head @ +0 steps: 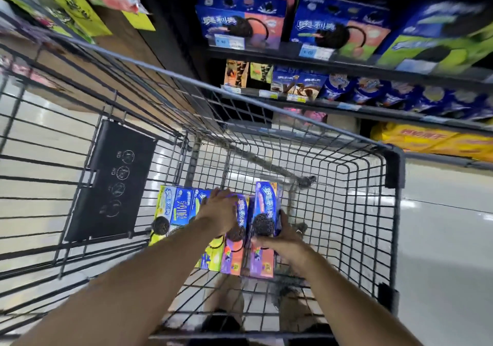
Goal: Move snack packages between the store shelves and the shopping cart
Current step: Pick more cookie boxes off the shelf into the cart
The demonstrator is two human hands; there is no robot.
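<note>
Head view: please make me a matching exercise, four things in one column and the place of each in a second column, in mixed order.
1 left hand
2 right hand
3 black panel
4 yellow packs

A on the lowest shelf
B around the blue-and-purple box
C on the wire wall of the cart
D on the middle boxes

Pairs: 1-D; 2-B; 3-C; 4-A
</note>
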